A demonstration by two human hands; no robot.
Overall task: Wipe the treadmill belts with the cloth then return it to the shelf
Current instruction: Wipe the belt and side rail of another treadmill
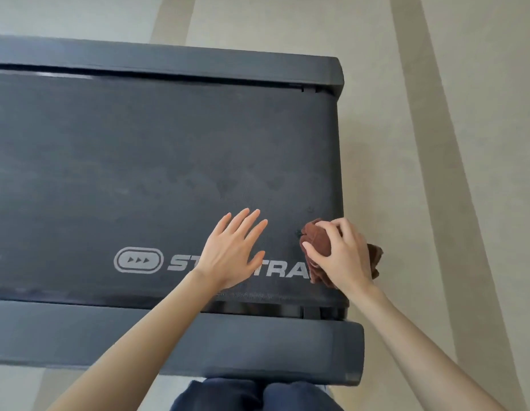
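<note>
Status: wiping step in hand, return step not begun.

The right grip has its fingers curled round the bunched brown cloth and presses it onto the treadmill belt at the belt's end corner. Part of the cloth sticks out behind the right grip, over the belt's edge. The left grip is just beside the right one. Its fingers are straight and spread, palm down on or just above the belt, and it holds nothing. It covers part of the printed logo.

Beyond both grips and to the left of the left grip, the belt shows a pale, mottled film with a few darker patches. Judged from this, most of the visible surface is not yet wiped.

To do: cover the rest of this belt, treat any further belt, then return the cloth to the shelf. No second belt or shelf is in view.
</note>
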